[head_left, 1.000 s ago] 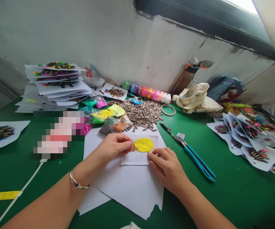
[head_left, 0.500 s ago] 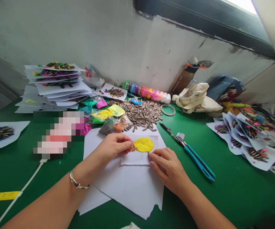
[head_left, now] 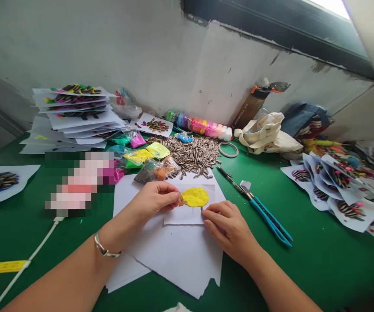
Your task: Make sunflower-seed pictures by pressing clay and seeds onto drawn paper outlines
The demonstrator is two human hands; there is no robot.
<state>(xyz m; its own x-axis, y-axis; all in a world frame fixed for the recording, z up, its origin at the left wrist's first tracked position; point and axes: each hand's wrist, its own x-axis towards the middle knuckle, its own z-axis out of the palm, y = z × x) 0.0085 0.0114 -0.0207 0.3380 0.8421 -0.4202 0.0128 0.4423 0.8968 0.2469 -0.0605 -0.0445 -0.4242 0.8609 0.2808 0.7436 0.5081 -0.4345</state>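
Head view: the left hand (head_left: 159, 198) is pinching the orange piece (head_left: 181, 200) at its end; the right hand (head_left: 227, 225), thumb spread from forefinger, is touching a dark strip (head_left: 201, 209) below the yellow oval (head_left: 195, 197).

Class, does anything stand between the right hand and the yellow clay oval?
Only a short dark strip, by the right hand at the lower right edge of the yellow clay oval; nothing else visible does.
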